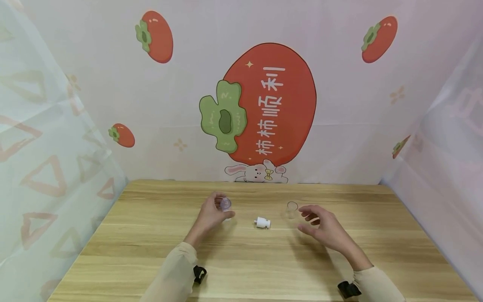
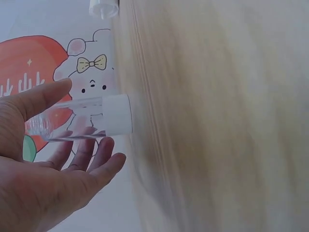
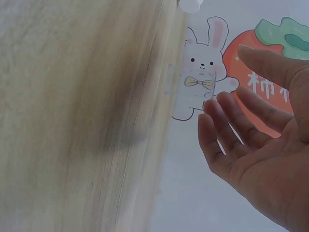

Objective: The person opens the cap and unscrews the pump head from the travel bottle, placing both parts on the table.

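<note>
My left hand (image 1: 216,213) is curved around a small clear bottle (image 2: 79,116) with a threaded neck and a white base, which stands upright on the table. In the left wrist view, the thumb is apart from the bottle and the fingers lie beside and behind it. To the right, my right hand (image 1: 322,226) has its fingers loosely bent and holds nothing. Just left of its fingertips stands a clear cup-shaped cover (image 1: 292,212), faint in the right wrist view. Between the hands, a white pump head (image 1: 263,222) with a short nozzle lies on its side.
Everything stands on a wood-grain table (image 1: 241,260). A printed cloth backdrop (image 1: 181,84) with persimmons and a rabbit rises at the table's back edge, and cloth walls flank both sides. Black straps (image 1: 200,274) are at both wrists.
</note>
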Tool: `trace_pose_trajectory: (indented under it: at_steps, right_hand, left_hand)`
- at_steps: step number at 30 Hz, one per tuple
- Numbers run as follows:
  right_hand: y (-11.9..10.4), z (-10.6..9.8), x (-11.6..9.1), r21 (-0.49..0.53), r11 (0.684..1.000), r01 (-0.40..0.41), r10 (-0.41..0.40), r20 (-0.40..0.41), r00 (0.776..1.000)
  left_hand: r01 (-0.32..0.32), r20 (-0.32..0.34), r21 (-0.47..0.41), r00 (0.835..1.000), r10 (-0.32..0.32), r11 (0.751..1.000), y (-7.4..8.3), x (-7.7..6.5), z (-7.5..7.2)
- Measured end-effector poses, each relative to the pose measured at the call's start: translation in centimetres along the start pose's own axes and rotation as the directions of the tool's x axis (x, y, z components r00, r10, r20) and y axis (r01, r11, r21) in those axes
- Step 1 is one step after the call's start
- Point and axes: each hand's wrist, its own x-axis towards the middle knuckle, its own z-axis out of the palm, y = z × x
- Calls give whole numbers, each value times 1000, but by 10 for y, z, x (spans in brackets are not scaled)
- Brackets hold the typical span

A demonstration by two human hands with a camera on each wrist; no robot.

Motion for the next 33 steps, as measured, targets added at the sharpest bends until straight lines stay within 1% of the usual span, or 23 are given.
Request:
trace_pose_trajectory:
  at_steps: [4, 7, 10, 13, 17, 22, 24, 27, 30, 33]
  right_hand:
    - [1, -2, -1, -14, 999, 29, -29, -51, 998]
    - [3, -3, -2, -43, 998, 56, -59, -84, 995]
    - [4, -4, -3, -84, 995, 60, -68, -99, 993]
    - [6, -5, -2, -129, 990, 60, -74, -104, 992]
    - [9, -8, -2, -209, 975, 70, -94, -108, 990]
    - [11, -12, -2, -328, 942, 66, -115, -131, 985]
    - [12, -13, -2, -365, 929, 62, -122, -143, 982]
    - [14, -14, -2, -404, 912, 74, -148, -154, 977]
    - [18, -14, 1, -448, 886, 118, -211, -164, 964]
    - [22, -14, 4, -496, 854, 156, -270, -166, 948]
  left_hand:
    - [-36, 10, 61, 999, 36, 997, -1, -4, -7]
    - [-57, 19, 159, 998, 54, 986, -2, -8, -12]
    - [-89, 29, 254, 996, 84, 963, -2, -13, -18]
    - [-144, 36, 334, 989, 140, 931, -1, -19, -26]
    - [-213, 48, 437, 976, 213, 874, 1, -25, -38]
    - [-224, 41, 546, 970, 241, 807, 1, -29, -51]
    - [-236, 32, 590, 962, 270, 772, -2, -30, -55]
    - [-278, 27, 658, 938, 347, 700, -6, -30, -60]
    - [-318, 35, 713, 906, 422, 625, -11, -30, -64]
    - [-337, 51, 754, 886, 461, 564, -14, -29, -68]
